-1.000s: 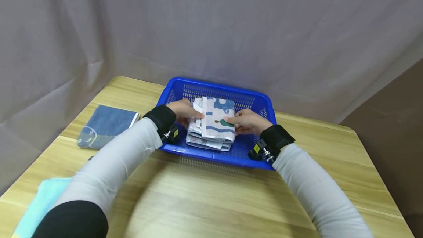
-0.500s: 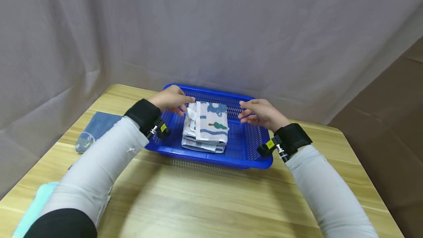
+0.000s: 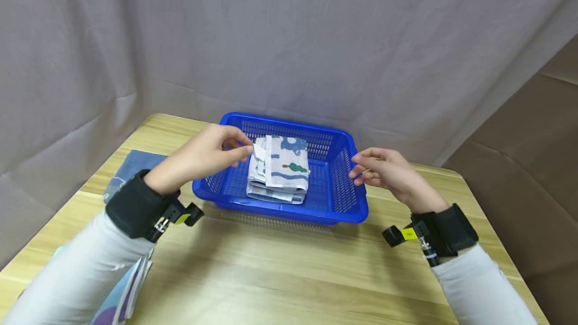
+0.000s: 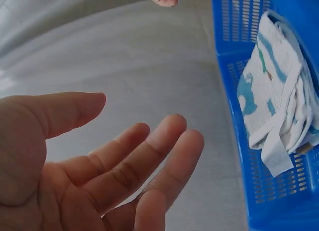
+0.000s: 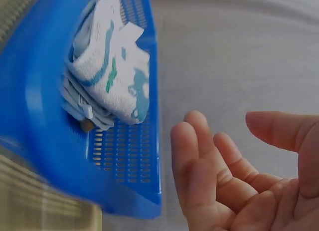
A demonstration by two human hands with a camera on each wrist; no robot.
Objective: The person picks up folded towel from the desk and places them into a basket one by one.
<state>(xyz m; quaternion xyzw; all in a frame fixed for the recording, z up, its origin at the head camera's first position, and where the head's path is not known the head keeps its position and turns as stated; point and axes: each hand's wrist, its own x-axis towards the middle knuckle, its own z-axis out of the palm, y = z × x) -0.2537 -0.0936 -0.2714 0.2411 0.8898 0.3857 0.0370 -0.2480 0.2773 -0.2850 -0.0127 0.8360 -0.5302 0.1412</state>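
Observation:
A stack of folded towels [image 3: 287,167] lies in the blue plastic basket [image 3: 293,214]; the top one is white with blue patterns and a green motif. My left hand [image 3: 205,154] hovers over the basket's left side, thumb and fingers apart and loosely bent. Nothing is between them in the left wrist view, where the hand [image 4: 104,166] is beside the basket and the white towel [image 4: 274,81] with its tag. At the basket's right rim is my right hand [image 3: 390,174], its fingers loosely curved. The right wrist view also shows that hand [image 5: 239,176] holding nothing.
A folded blue towel [image 3: 135,164] lies left of the basket on the wooden table [image 3: 271,275], partly behind the left arm. Nearer, a light blue and purple towel [image 3: 119,295] sits partly under the left sleeve. A grey curtain [image 3: 289,39] hangs behind the table.
Both hands have let go of the towel stack and drawn apart, the left hand to the left and the right hand to the right. The towels stay in the basket.

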